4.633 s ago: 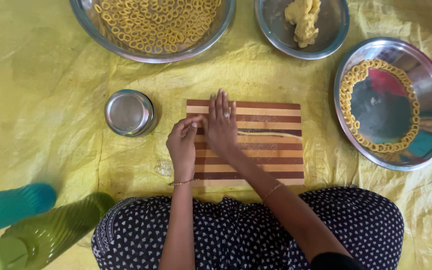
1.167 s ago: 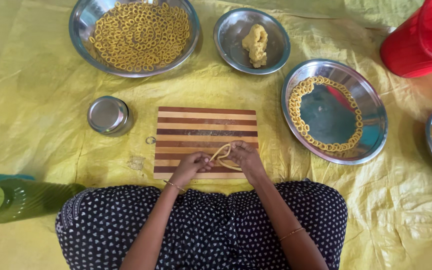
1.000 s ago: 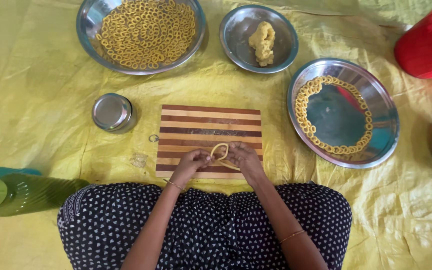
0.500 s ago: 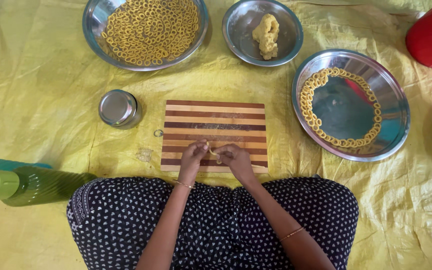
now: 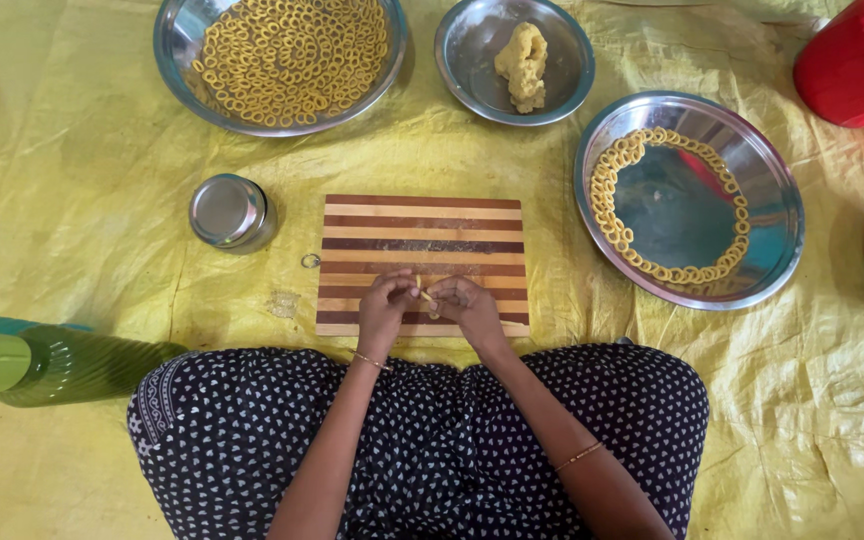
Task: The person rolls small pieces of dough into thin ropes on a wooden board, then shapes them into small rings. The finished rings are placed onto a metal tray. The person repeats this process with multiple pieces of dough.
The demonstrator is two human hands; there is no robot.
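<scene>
You held a small piece of yellow dough (image 5: 424, 295) pinched between the fingertips of both hands, low over the near half of the striped wooden board (image 5: 422, 230). Your left hand (image 5: 386, 303) had its grip closed narrow on the dough from the 9 o'clock side, and your right hand (image 5: 462, 303) closed on it from 3 o'clock, the two hands touching at the fingertips. The dough was mostly hidden by your fingers, so its shape could not be told.

The board lay on a yellow sheet (image 5: 72, 200) spread over the floor, just beyond your lap in the dark dotted cloth (image 5: 422, 440). At 9 o'clock from the board, just beside it, stood a small round steel tin (image 5: 229, 211), and a tiny ring (image 5: 310, 261) lay between tin and board. At 11 o'clock, well apart, a big steel bowl (image 5: 184, 70) held a heap of yellow dough rings (image 5: 292, 55). At 12 o'clock, a smaller steel bowl (image 5: 472, 40) held a lump of dough (image 5: 523, 66). At 2 o'clock, near the board, a wide steel plate (image 5: 762, 180) carried rings laid along its inner edge. A red container (image 5: 857, 65) stood beyond it. At 8 o'clock a green bottle (image 5: 62, 362) lay on its side. Nothing stood between your hands and the bowls.
</scene>
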